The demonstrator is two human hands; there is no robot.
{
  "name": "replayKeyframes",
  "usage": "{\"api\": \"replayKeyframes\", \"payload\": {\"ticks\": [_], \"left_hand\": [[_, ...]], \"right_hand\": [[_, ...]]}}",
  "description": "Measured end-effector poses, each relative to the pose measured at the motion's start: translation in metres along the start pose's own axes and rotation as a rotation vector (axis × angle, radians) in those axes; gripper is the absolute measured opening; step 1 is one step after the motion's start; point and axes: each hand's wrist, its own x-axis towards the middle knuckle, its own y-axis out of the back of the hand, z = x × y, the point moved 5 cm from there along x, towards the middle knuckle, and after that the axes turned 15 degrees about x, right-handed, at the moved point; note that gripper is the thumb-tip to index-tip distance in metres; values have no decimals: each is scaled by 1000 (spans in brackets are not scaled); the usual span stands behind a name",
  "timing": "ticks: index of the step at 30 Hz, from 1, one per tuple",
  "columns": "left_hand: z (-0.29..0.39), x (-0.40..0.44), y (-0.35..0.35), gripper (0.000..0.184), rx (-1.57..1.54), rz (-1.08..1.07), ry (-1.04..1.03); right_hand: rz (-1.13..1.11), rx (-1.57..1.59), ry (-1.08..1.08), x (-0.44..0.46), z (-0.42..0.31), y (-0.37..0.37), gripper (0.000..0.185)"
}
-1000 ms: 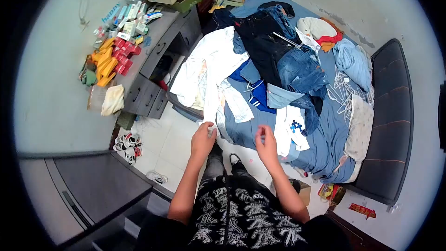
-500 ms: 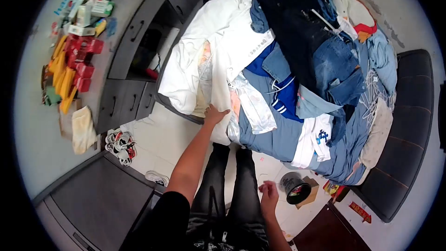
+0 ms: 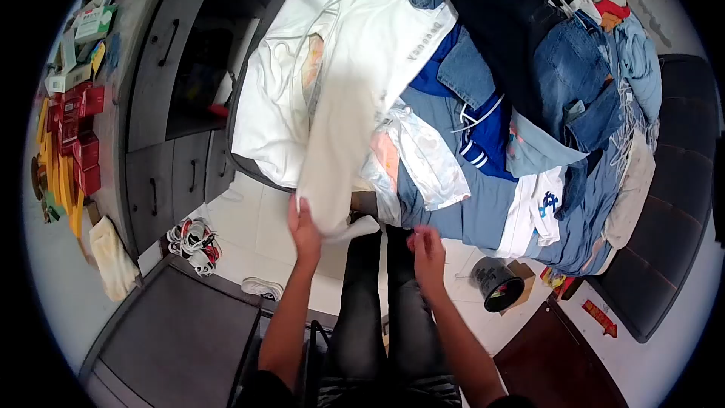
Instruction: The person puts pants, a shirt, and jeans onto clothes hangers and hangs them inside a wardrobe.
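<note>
White sweatpants [image 3: 381,11] with a drawstring and dark lettering lie spread over the near left part of the bed. One of their legs, off-white in tone, hangs toward me over the bed's edge. My left hand [image 3: 305,236] grips the side of this leg near its lower end, the thumb in front and the other fingers hidden behind the cloth. Apart from the cloth, my right hand [image 3: 429,257] is held in front of my leg with its fingers curled in and nothing visible in them. Near it, a shiny white printed piece [image 3: 430,170] lies on the bed.
Jeans [image 3: 570,57], black trousers [image 3: 483,30] and a blue garment with white stripes [image 3: 483,140] are heaped on the bed. A black bin [image 3: 497,285] stands on the floor at right. Grey drawers [image 3: 155,189], sneakers [image 3: 198,243] and red boxes [image 3: 79,121] are at left.
My left hand has moved left and down, drawing the trouser leg toward me. My right hand has risen toward the bed and its fingers have curled in. The view has shifted closer.
</note>
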Motion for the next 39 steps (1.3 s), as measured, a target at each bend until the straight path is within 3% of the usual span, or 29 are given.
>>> {"api": "replayKeyframes", "payload": {"ticks": [1, 4, 5, 6, 8, 9, 11, 15, 17, 19, 21, 23, 25, 27, 28, 29, 30, 31, 32, 33, 35, 37, 39], "left_hand": [[33, -20, 10, 43, 69, -116, -33], [47, -94, 52, 45, 42, -30, 216], [30, -116, 73, 47, 76, 21, 298], [33, -139, 90, 44, 366, 52, 357], [-28, -183, 119, 38, 297, 58, 337], [-12, -193, 112, 38, 298, 63, 336], [26, -211, 91, 39, 617, -242, 410], [-8, -237, 93, 41, 459, -243, 395], [4, -240, 78, 43, 392, -420, 466], [-9, -242, 75, 41, 356, -405, 485], [-22, -237, 69, 41, 250, -435, 478], [-61, -224, 74, 41, 389, -464, 454], [-77, -203, 69, 37, 510, -467, 409], [-48, -151, 56, 26, 802, -363, 201], [-30, -118, 47, 21, 924, -279, -26], [-32, -81, 42, 19, 695, -322, -96], [-23, -43, 30, 18, 661, -318, -198], [-20, -6, 18, 17, 723, -293, -128], [13, 20, -2, 18, 825, -220, -243], [7, 56, -10, 30, 905, -186, -342], [42, 89, -30, 53, 1277, 192, -491], [6, 144, -24, 72, 1270, 192, -478], [-45, 187, -15, 79, 1351, 246, -677]], "right_hand": [[-4, 84, 2, 24, 1, -12, 19], [-80, 390, 56, 98, -21, -57, 24], [-124, 465, -100, 120, -31, -71, 30], [-98, 565, -279, 143, -24, -83, 54], [-173, 947, -427, 162, -64, -109, 58], [-178, 949, -430, 174, -55, -111, 58], [-205, 856, -604, 191, -9, -115, 58], [-8, 851, -467, 175, 55, -70, 47], [132, 700, -418, 143, 7, -48, 38], [134, 586, -142, 135, -5, -18, 32], [191, 405, -117, 127, -14, 24, 32], [312, 426, -80, 109, -37, 57, 32], [531, 356, -61, 99, -37, 108, 31], [565, 407, -11, 89, -48, 146, 36], [515, 442, 35, 88, -45, 167, 38], [473, 472, 88, 88, -43, 190, 40], [488, 462, 90, 87, -36, 212, 40], [526, 440, 53, 86, -26, 233, 36], [557, 422, 15, 87, -14, 250, 32], [556, 419, 12, 91, -4, 264, 32], [493, 425, -295, 102, 35, 277, 31], [311, 339, -458, 127, 77, 291, 40], [518, -221, -222, 171, 146, 356, 57]]}}
